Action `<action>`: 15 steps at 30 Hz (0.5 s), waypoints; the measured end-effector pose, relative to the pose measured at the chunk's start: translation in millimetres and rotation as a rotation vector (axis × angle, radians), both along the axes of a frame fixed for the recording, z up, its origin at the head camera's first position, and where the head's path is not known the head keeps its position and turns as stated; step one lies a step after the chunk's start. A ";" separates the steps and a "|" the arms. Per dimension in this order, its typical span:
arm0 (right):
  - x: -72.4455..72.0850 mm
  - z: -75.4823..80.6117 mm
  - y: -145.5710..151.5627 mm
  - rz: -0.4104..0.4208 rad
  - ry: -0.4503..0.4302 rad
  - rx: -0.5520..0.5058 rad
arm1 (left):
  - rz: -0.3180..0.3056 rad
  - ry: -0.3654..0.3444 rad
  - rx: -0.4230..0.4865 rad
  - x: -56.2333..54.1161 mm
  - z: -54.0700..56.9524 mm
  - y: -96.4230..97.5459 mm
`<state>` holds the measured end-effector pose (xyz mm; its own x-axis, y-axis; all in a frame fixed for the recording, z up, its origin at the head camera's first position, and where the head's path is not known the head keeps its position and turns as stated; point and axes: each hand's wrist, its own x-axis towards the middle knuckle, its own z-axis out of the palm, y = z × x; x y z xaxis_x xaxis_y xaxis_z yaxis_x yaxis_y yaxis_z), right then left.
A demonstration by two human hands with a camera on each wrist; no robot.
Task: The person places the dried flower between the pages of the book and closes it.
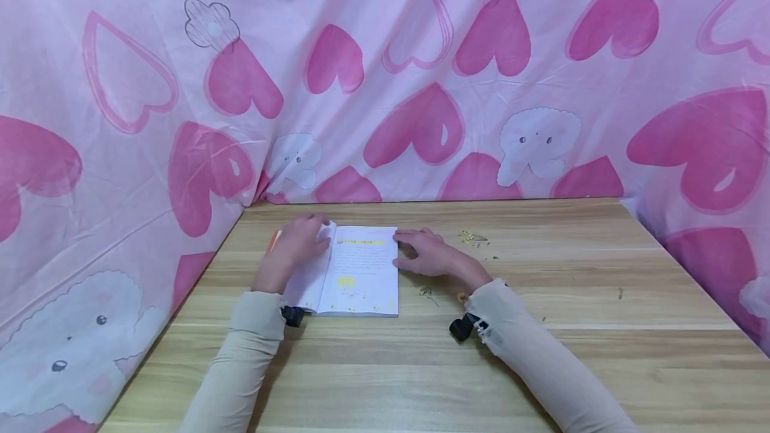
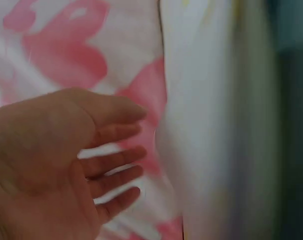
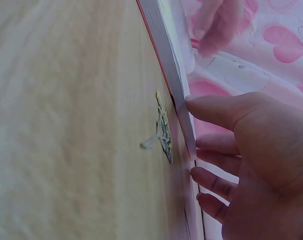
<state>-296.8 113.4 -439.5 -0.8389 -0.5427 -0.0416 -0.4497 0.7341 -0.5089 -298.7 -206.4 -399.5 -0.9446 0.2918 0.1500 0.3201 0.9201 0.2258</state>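
An open book (image 1: pixel 367 272) lies on the wooden table, its right page printed with text and yellow drawings. My left hand (image 1: pixel 295 246) is over the left page, near the book's spine. Its fingers look loosely extended beside a blurred white page (image 2: pixel 206 125) in the left wrist view; contact there is unclear. At the book's right edge, my right hand (image 1: pixel 430 254) touches the page block with the thumb and has relaxed fingers near the corner. A dried flower sprig (image 3: pixel 164 132) lies close to that edge in the right wrist view.
Beyond the right hand lies a yellow dried flower bunch (image 1: pixel 472 238). A small orange flower (image 1: pixel 462 297) sits by the right cuff, and tiny bits are scattered on the table (image 1: pixel 373 373). A pink heart-patterned cloth (image 1: pixel 409 125) borders the table at the back and sides.
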 end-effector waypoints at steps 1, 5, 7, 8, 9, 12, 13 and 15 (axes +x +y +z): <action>0.0 -0.4 0.2 0.001 0.000 -0.002 | -0.028 0.013 0.005 -0.9 -3.0 6.1; 0.2 -1.6 0.7 0.004 0.005 -0.001 | -0.085 -0.019 -0.005 -1.2 -14.4 24.1; 0.5 -1.0 0.9 0.012 0.017 -0.003 | -0.091 -0.057 -0.020 0.2 -17.8 29.1; 0.6 -0.6 0.9 0.014 0.021 -0.002 | -0.087 -0.082 -0.026 1.0 -18.9 30.8; 0.7 -0.1 0.9 0.019 0.028 -0.003 | -0.080 -0.106 -0.032 1.7 -19.8 32.0; 0.2 1.5 1.3 0.032 0.051 -0.006 | -0.064 -0.158 -0.053 4.5 -21.4 34.1; 0.0 2.1 1.6 0.031 0.055 -0.011 | -0.061 -0.174 -0.059 5.2 -21.7 34.6; -0.5 2.2 3.5 0.027 0.068 -0.027 | -0.063 -0.198 -0.061 6.2 -23.6 35.2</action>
